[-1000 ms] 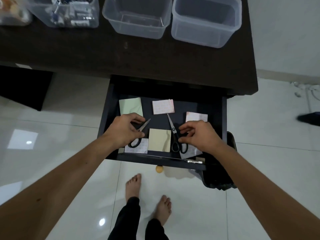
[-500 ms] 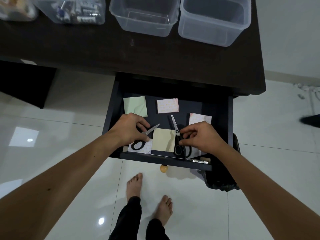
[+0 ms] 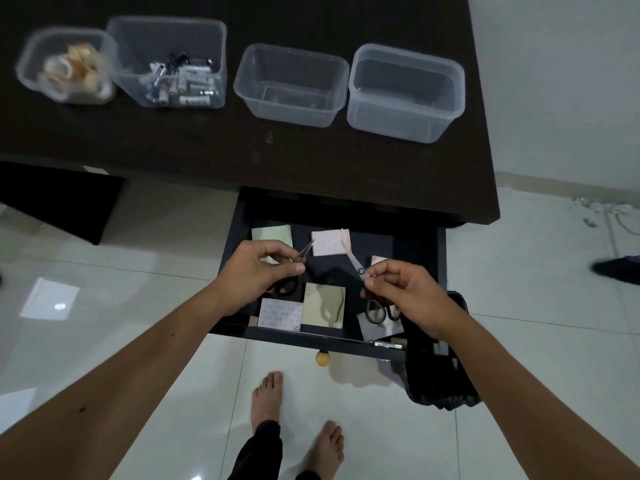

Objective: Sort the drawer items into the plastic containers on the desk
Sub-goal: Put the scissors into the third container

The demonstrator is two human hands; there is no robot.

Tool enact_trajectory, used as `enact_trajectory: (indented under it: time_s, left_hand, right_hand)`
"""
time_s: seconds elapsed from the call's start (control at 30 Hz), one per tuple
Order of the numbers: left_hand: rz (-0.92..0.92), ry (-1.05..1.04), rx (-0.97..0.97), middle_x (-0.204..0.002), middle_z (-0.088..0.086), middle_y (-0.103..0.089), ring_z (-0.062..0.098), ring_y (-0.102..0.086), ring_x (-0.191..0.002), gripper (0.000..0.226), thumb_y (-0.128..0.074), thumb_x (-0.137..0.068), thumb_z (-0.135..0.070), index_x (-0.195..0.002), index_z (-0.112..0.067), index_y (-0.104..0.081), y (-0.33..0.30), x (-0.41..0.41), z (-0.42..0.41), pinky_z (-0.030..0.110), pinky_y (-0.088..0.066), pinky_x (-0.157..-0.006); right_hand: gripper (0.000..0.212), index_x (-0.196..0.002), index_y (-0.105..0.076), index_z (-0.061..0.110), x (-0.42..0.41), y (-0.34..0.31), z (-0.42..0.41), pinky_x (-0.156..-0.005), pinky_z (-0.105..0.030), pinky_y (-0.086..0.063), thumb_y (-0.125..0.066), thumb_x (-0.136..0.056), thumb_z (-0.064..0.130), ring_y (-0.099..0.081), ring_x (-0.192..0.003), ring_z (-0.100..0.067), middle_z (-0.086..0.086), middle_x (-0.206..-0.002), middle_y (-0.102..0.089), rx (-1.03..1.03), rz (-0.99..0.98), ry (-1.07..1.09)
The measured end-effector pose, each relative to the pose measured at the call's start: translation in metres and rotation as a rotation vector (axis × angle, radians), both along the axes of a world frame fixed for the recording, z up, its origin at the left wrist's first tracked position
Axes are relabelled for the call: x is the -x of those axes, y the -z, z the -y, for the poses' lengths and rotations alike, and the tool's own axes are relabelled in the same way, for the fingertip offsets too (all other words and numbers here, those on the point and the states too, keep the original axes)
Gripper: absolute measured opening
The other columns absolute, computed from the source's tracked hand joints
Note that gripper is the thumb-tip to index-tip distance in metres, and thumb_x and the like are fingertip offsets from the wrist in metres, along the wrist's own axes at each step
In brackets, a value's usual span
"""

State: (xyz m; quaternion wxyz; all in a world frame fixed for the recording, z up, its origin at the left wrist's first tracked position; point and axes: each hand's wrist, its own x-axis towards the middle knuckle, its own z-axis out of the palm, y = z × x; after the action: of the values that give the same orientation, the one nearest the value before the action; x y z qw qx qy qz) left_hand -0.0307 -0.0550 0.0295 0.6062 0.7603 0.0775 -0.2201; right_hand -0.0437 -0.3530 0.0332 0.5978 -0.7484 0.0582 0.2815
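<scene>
Over the open drawer (image 3: 239,216): left hand (image 3: 258,271) pinching scissors (image 3: 304,252), right hand (image 3: 408,292) pinching a second pair (image 3: 356,268), blade tips toward the desk's (image 3: 207,150) back edge.

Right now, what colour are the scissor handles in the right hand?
Black handles, best seen in the head view.

Four containers (image 3: 292,85) in a row along tabletop (image 3: 311,157) back edge; open drawer (image 3: 332,337) below its front edge, note pads (image 3: 323,310) inside; bin (image 3: 440,375) at drawer's right front corner.

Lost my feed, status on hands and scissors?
Left hand shut on left scissors. Right hand shut on right scissors. Both lifted over drawer. Path clear.
</scene>
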Motion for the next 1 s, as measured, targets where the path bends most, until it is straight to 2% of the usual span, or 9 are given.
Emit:
enact_trajectory:
  time_s: [0.1, 0.2, 0.27, 0.37, 0.5, 0.67, 0.77, 0.87, 1.0]
  left_hand:
    - [-0.018, -0.081, 0.112, -0.098, 0.014, -0.072, 0.027, -0.072, -0.069, 0.013, -0.079, -0.094, -0.017, -0.106, -0.018, -0.082, -0.024, -0.004, 0.003, 0.036, -0.062, -0.065]
    - [-0.001, -0.081, 0.153, -0.088, 0.009, -0.075, 0.023, -0.067, -0.065, 0.013, -0.074, -0.097, -0.016, -0.108, -0.016, -0.081, -0.046, -0.012, 0.002, 0.033, -0.060, -0.061]
    - [0.013, -0.082, 0.185, -0.088, 0.010, -0.075, 0.019, -0.064, -0.063, 0.014, -0.071, -0.099, -0.012, -0.110, -0.013, -0.080, -0.060, -0.021, -0.002, 0.026, -0.056, -0.057]
    - [0.034, -0.056, 0.197, -0.096, 0.011, -0.076, 0.013, -0.066, -0.067, 0.022, -0.067, -0.101, -0.006, -0.119, -0.013, -0.077, -0.077, -0.043, -0.014, 0.019, -0.055, -0.063]
    - [0.073, -0.019, 0.220, -0.095, 0.011, -0.076, 0.015, -0.069, -0.074, 0.031, -0.070, -0.097, -0.001, -0.127, -0.011, -0.074, -0.104, -0.080, -0.037, 0.022, -0.060, -0.070]
    - [0.123, -0.126, 0.216, -0.096, 0.017, -0.080, 0.017, -0.072, -0.076, 0.021, -0.080, -0.087, -0.005, -0.107, -0.010, -0.075, -0.125, -0.130, -0.059, 0.020, -0.059, -0.064]
    - [0.186, -0.128, 0.185, -0.099, 0.013, -0.082, 0.016, -0.075, -0.088, 0.016, -0.081, -0.088, -0.006, -0.101, -0.015, -0.077, -0.130, -0.166, -0.062, 0.020, -0.061, -0.074]
    - [0.220, -0.087, 0.136, -0.095, 0.003, -0.081, 0.010, -0.076, -0.089, 0.015, -0.080, -0.089, -0.006, -0.100, -0.016, -0.078, -0.136, -0.204, -0.060, 0.018, -0.060, -0.078]
    - [0.177, 0.047, 0.056, -0.101, 0.007, -0.079, 0.006, -0.076, -0.088, 0.015, -0.078, -0.093, -0.009, -0.108, -0.011, -0.079, -0.138, -0.243, -0.049, 0.017, -0.059, -0.075]
  right_hand:
    - [0.018, -0.117, -0.073, 0.012, -0.001, -0.028, -0.004, -0.074, -0.034, -0.062, -0.064, -0.102, 0.011, -0.076, -0.093, -0.029, -0.014, -0.097, -0.076, -0.118, -0.016, 0.016]
    - [0.024, -0.125, -0.071, 0.014, -0.008, -0.054, -0.010, -0.063, -0.036, -0.062, -0.059, -0.105, 0.009, -0.072, -0.080, -0.027, -0.011, -0.091, -0.070, -0.194, -0.042, 0.023]
    - [0.030, -0.127, -0.073, 0.015, -0.017, -0.071, -0.013, -0.062, -0.034, -0.060, -0.055, -0.106, 0.004, -0.072, -0.080, -0.024, -0.008, -0.095, -0.072, -0.243, -0.027, 0.043]
    - [0.035, -0.131, -0.071, 0.013, -0.041, -0.095, -0.017, -0.064, -0.033, -0.060, -0.058, -0.103, -0.002, -0.072, -0.083, -0.027, -0.013, -0.091, -0.072, -0.295, 0.040, 0.090]
    - [0.033, -0.121, -0.067, 0.004, -0.081, -0.120, -0.028, -0.060, -0.029, -0.058, -0.073, -0.089, 0.002, -0.073, -0.077, -0.029, -0.013, -0.085, -0.064, -0.332, 0.113, 0.255]
    - [0.029, -0.113, -0.071, 0.005, -0.129, -0.141, -0.047, -0.067, -0.025, -0.062, -0.075, -0.085, 0.013, -0.075, -0.081, -0.025, -0.016, -0.102, -0.075, -0.324, 0.138, 0.369]
    - [0.023, -0.117, -0.070, 0.006, -0.152, -0.150, -0.055, -0.076, -0.027, -0.065, -0.068, -0.094, 0.006, -0.076, -0.085, -0.025, -0.013, -0.105, -0.079, -0.350, 0.134, 0.425]
    - [0.025, -0.121, -0.070, 0.007, -0.173, -0.154, -0.059, -0.083, -0.031, -0.066, -0.066, -0.096, 0.003, -0.078, -0.089, -0.024, -0.010, -0.105, -0.080, -0.326, 0.146, 0.462]
    - [0.034, -0.124, -0.068, 0.006, -0.199, -0.153, -0.063, -0.084, -0.035, -0.066, -0.070, -0.091, 0.008, -0.078, -0.101, -0.027, -0.007, -0.109, -0.080, -0.298, 0.168, 0.489]
